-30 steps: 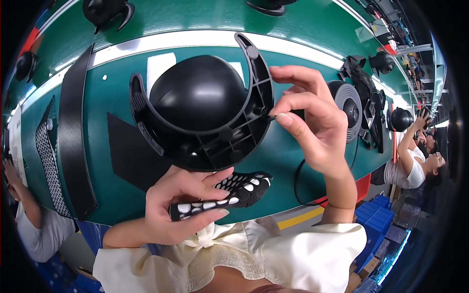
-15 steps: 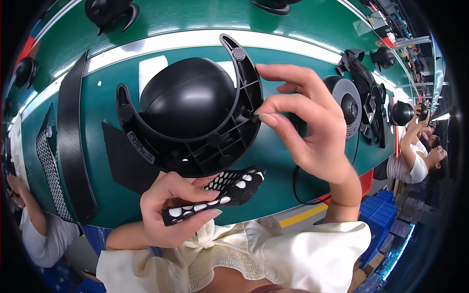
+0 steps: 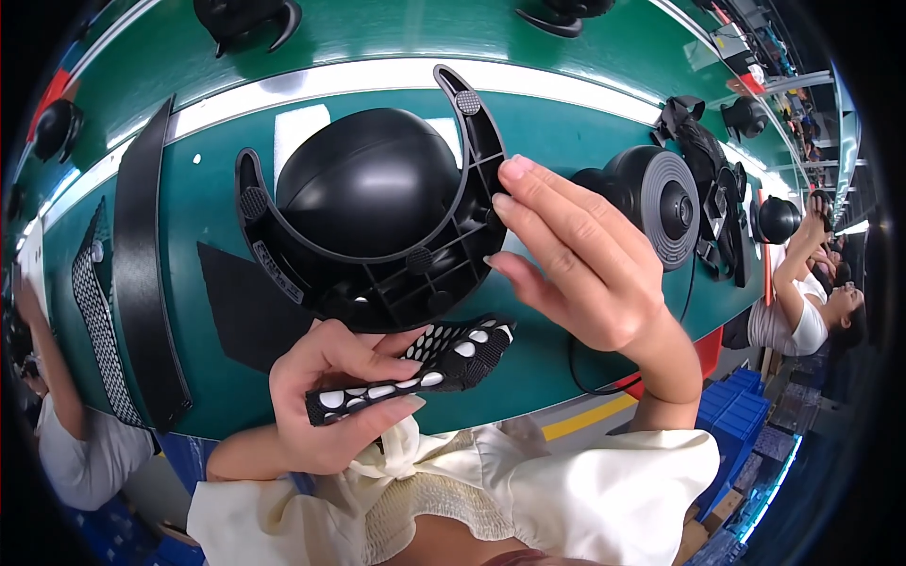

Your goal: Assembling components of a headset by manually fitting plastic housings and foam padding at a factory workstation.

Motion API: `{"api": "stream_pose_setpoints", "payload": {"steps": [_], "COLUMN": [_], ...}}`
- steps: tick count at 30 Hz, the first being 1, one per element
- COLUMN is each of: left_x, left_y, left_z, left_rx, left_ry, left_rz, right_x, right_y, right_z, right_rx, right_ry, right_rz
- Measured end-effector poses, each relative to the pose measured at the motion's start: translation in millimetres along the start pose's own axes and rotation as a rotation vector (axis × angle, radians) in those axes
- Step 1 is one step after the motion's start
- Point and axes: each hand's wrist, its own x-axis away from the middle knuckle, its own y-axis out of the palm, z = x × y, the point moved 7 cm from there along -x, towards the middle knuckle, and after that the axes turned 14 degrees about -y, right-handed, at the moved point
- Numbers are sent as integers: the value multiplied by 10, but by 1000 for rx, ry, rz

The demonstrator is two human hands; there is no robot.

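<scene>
A glossy black rounded shell (image 3: 368, 179) lies in front of me, with a crescent-shaped black base (image 3: 377, 302) curving around its near side. Ribs and small textured round pads show on the base. My left hand (image 3: 326, 377) pinches a black strip (image 3: 477, 363) dotted with white ovals, just below the base, and its fingertips reach that near edge. My right hand (image 3: 585, 250) rests its outstretched fingertips at the right side of the base, with nothing seen in its grasp; the thumb stands apart.
A black unit with a ringed grey face (image 3: 665, 208) stands right, beside black straps (image 3: 722, 217). To the left lie a long black strip (image 3: 142, 274), a dotted strip (image 3: 99, 330) and a black sheet (image 3: 241, 302). A conveyor (image 3: 377, 38) carries black units. Other people work at both sides.
My right hand's pinch at the base's right side has loosened; its fingers have straightened. The base has shifted slightly right. Units on the far conveyor have moved right.
</scene>
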Motion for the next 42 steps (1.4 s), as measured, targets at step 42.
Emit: {"api": "stream_pose_setpoints", "payload": {"steps": [42], "left_x": [73], "left_y": [-416], "left_z": [155], "left_rx": [48], "left_ry": [-14], "left_rz": [-97], "right_x": [-552], "right_y": [569], "right_z": [1275], "right_rx": [412], "right_ry": [323], "right_rz": [-169]}}
